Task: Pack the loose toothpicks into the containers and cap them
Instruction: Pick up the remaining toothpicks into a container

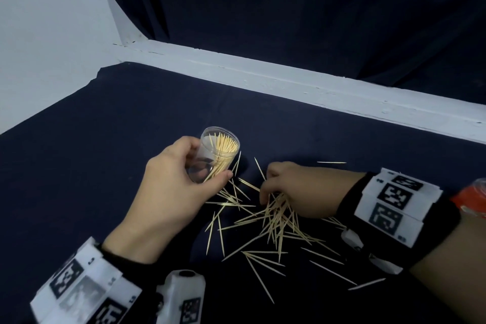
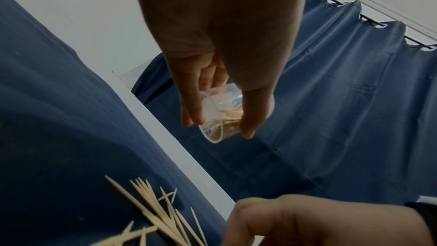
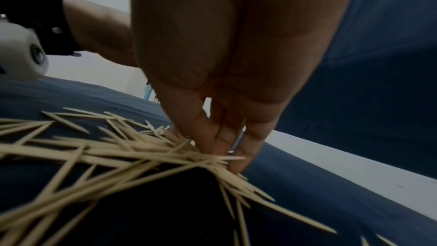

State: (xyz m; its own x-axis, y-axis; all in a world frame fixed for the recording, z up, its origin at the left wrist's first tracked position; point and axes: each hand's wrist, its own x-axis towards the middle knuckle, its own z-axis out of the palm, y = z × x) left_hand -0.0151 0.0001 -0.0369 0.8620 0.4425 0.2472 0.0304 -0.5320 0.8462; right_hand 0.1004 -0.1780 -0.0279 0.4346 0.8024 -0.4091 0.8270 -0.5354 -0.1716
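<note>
1. The left hand (image 1: 172, 187) grips a clear plastic container (image 1: 215, 156), thumb on one side of the wall and fingers curled round the other. The left wrist view confirms this grip, with the fingers (image 2: 191, 108) pressed against the container wall.
2. The container is tilted, its open mouth facing up and away from the person. It is uncapped and holds a bundle of toothpicks (image 1: 223, 150) leaning against the right side of its wall.
3. The right hand (image 1: 294, 189) is lowered onto the pile of loose toothpicks (image 1: 273, 221). Its fingers are bent downward and drawn together, with their tips among the sticks. The right wrist view shows the fingertips (image 3: 227, 143) touching the pile; whether any toothpick is actually pinched cannot be determined.
4. The loose toothpicks lie scattered on the dark blue cloth covering the surface (image 1: 105, 139), just right of and nearer than the container.
5. An orange-and-clear object (image 1: 473, 198) sits at the right edge, partly out of view.
</note>
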